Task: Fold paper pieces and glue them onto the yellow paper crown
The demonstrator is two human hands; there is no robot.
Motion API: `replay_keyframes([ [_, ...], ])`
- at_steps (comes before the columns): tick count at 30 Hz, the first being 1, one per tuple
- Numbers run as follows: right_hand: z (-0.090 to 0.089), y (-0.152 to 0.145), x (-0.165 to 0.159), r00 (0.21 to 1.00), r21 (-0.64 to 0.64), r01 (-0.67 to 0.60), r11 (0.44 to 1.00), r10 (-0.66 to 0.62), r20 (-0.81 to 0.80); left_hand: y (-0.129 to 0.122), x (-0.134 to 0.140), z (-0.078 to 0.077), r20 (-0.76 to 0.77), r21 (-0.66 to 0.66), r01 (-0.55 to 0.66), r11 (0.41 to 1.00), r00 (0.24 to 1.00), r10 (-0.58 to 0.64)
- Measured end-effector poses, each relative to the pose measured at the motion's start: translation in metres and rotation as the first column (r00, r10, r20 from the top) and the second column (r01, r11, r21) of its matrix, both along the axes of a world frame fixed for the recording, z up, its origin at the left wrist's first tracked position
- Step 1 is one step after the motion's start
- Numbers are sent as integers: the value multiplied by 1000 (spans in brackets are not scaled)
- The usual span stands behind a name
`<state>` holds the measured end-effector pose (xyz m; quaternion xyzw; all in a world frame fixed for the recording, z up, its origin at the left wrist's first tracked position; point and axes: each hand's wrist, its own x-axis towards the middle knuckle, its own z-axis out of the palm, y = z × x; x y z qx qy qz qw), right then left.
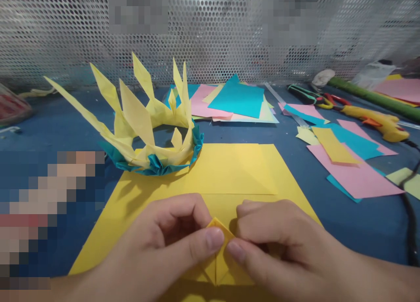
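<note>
Between my two hands is a small folded piece of yellow paper [220, 267], its pointed tip upward and a crease down its middle. My left hand [177, 236] pinches it near the tip with thumb and forefinger. On the other side, the thumb and curled fingers of my right hand [278, 241] pinch its right edge. Beneath both hands lies a large yellow sheet [108, 232], with a smaller yellow sheet [236, 171] on top toward the back. A pale yellow paper crown [138, 123] with tall points and a blue pleated base stands on the sheet's back left corner.
Blue, pink and cream paper sheets [236, 98] are piled behind the crown. Paper scraps [354, 171] lie to the right, near a yellow glue gun [377, 118] with a black cord [408, 210]. A green rod [377, 98] lies behind it. Perforated metal mesh [210, 44] borders the blue table [285, 149].
</note>
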<state>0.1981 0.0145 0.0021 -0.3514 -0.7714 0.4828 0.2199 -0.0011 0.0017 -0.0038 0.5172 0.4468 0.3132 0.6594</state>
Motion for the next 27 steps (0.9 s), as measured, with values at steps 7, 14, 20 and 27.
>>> replay_keyframes([
  [7, 5, 0, 1, 999, -129, -32, 991, 30, -20, 4, 2, 1, -26, 2, -4, 1000, 1000, 5],
  [14, 1, 2, 2, 999, -12, 46, 999, -46, -16, 7, 1, 1, 87, -165, -43, 985, 994, 58],
  [20, -3, 3, 4, 996, -60, 40, 997, -45, -82, 1, 1, -5, 273, -276, -6, 961, 958, 84],
  [27, 0, 4, 3, 995, -106, 24, 994, -34, -96, 1, 1, -4, 369, -272, 53, 961, 928, 54],
])
